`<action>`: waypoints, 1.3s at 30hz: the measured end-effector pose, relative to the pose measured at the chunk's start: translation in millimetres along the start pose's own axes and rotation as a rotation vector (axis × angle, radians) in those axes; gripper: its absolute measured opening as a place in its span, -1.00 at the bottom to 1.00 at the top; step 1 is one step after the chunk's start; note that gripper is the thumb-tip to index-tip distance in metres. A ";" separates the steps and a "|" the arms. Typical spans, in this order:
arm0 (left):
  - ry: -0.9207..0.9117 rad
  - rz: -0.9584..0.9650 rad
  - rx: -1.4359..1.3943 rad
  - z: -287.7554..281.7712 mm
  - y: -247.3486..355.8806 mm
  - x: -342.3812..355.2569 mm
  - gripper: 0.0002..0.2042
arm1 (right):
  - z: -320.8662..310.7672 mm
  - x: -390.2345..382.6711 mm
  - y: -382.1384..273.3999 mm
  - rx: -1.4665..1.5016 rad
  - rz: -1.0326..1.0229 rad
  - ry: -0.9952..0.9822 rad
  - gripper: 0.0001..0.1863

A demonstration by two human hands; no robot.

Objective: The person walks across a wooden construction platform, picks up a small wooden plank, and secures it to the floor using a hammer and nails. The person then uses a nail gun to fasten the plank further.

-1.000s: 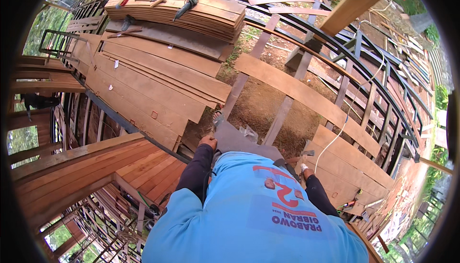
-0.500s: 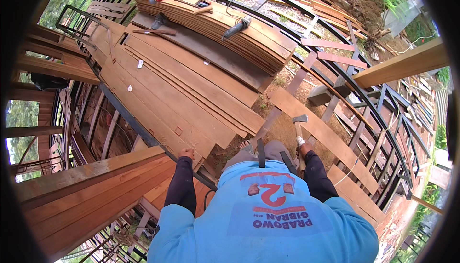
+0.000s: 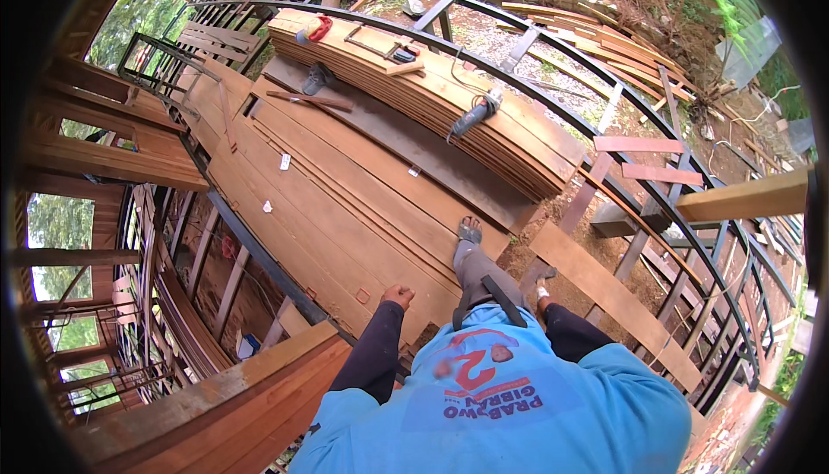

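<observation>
My left hand hangs over the edge of the laid brown planks, its fingers curled in with nothing visible in them. Low beside my right thigh is my right hand, mostly hidden by my blue shirt; something white wraps a finger. It grips a hatchet, of which only a small greyish part shows, foreshortened against the ground. My foot, in a grey covering with bare toes, is planted on the planks ahead.
A tall plank stack carries an angle grinder, a red-handled tool and other tools. A dark shoe lies beside it. Black metal framing curves along the far side; a timber beam crosses at lower left. Loose boards lie right.
One foot has stepped forward onto the planks. My view has shifted, and the hatchet, plainly visible before in my right hand, has dropped back beside my leg.
</observation>
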State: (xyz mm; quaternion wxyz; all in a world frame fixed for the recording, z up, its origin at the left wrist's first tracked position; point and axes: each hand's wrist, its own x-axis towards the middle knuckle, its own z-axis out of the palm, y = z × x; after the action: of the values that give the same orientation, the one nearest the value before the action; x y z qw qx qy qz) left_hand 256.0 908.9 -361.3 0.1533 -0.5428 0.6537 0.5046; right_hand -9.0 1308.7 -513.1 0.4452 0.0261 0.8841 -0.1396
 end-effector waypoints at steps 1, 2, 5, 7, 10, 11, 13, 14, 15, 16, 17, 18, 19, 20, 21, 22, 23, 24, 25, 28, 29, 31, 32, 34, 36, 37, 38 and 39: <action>-0.002 -0.042 0.080 -15.5 6.4 8.0 -0.64 | 0.7 8.3 -19.1 -0.020 0.009 -0.064 -0.32; -0.012 -0.093 0.164 -31.1 3.2 8.8 -0.64 | 0.8 6.5 -34.8 -0.033 0.035 -0.133 -0.30; 0.050 -0.044 0.268 -95.0 32.8 46.2 -0.64 | -12.1 2.4 -98.6 0.064 0.139 -0.258 -0.25; 0.111 0.000 0.165 -116.4 70.3 82.7 -0.63 | -36.2 8.4 -132.9 0.244 0.315 -0.283 -0.22; 0.189 -0.023 0.110 -157.5 107.4 124.8 -0.61 | -64.1 -4.9 -219.5 0.272 0.253 -0.335 -0.22; 0.207 -0.036 0.139 -176.2 113.1 134.9 -0.60 | -74.2 -17.8 -252.3 0.197 0.093 -0.365 -0.26; 0.106 0.105 0.295 -166.9 177.2 157.9 -0.58 | -92.7 -11.7 -274.5 0.319 0.072 -0.339 -0.36; 0.065 0.170 0.377 -164.3 206.2 163.9 -0.57 | -93.3 -9.3 -284.8 0.417 0.067 -0.338 -0.41; 0.104 0.239 0.429 -167.4 224.8 176.3 -0.61 | -88.5 -6.4 -299.4 0.505 0.050 -0.344 -0.46; 0.071 0.247 0.458 -170.2 244.0 190.9 -0.60 | -83.0 -5.4 -310.9 0.576 0.041 -0.350 -0.50; 0.045 0.250 0.493 -178.2 264.0 207.5 -0.59 | -73.2 -7.1 -325.1 0.635 0.026 -0.364 -0.54; 0.017 0.239 0.528 -187.3 273.7 222.3 -0.58 | -65.3 -17.6 -338.6 0.669 0.054 -0.376 -0.58; 0.032 0.232 0.543 -194.5 282.1 236.3 -0.59 | -56.1 -29.4 -353.0 0.706 0.084 -0.389 -0.62; 0.044 0.246 0.554 -196.9 304.1 253.3 -0.59 | -50.1 -29.7 -366.3 0.748 0.110 -0.383 -0.66; 0.047 0.260 0.564 -197.4 323.6 270.7 -0.60 | -39.9 -27.0 -364.7 0.726 0.073 -0.432 -0.72; 0.024 0.305 0.571 -184.4 362.2 292.8 -0.61 | -14.4 -1.4 -343.3 0.794 0.154 -0.449 -0.57; 0.047 0.270 0.598 -201.5 366.3 314.4 -0.62 | -12.7 -15.8 -362.6 0.572 0.114 -0.445 -0.58; 0.045 0.263 0.614 -204.8 377.9 333.0 -0.63 | -2.9 -17.7 -361.7 0.756 0.242 -0.482 -0.53; 0.057 0.310 0.610 -189.7 406.2 358.6 -0.65 | 30.1 4.9 -316.9 0.603 0.060 -0.252 -0.48; 0.143 0.455 0.610 -215.1 409.4 447.0 -0.66 | 50.9 -32.6 -358.4 0.274 -0.064 -0.145 -0.33; 0.068 0.477 0.605 -185.0 439.6 462.6 -0.64 | 89.0 -20.5 -310.8 0.130 0.074 -0.039 -0.36; 0.071 0.474 0.695 -207.5 432.9 511.5 -0.60 | 72.4 -65.0 -389.3 0.806 0.542 -0.114 -0.50; 0.058 0.501 0.725 -206.4 442.0 532.0 -0.57 | 82.6 -71.2 -395.3 1.000 0.654 -0.169 -0.52; 0.036 0.529 0.842 -201.4 456.1 557.4 -0.51 | 85.3 -81.6 -417.9 0.984 0.670 -0.214 -0.56; -0.015 0.514 0.965 -204.4 466.7 585.2 -0.45 | 91.4 -84.6 -435.2 0.907 0.658 -0.273 -0.59; -0.018 0.504 0.991 -205.7 471.6 596.5 -0.43 | 98.0 -88.2 -441.0 0.842 0.643 -0.304 -0.59; -0.024 0.495 1.014 -204.8 477.0 606.0 -0.42 | 107.8 -92.8 -440.0 0.774 0.631 -0.332 -0.58; -0.022 0.510 1.039 -200.4 486.1 613.2 -0.40 | 116.2 -98.4 -439.4 0.657 0.514 -0.316 -0.52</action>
State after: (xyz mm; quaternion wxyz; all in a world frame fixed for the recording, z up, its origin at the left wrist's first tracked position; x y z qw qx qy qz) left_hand -317.6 355.3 -491.4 0.2800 -0.2161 0.9242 0.1442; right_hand 65.9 863.3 -402.3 0.5633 0.3635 0.6786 -0.3001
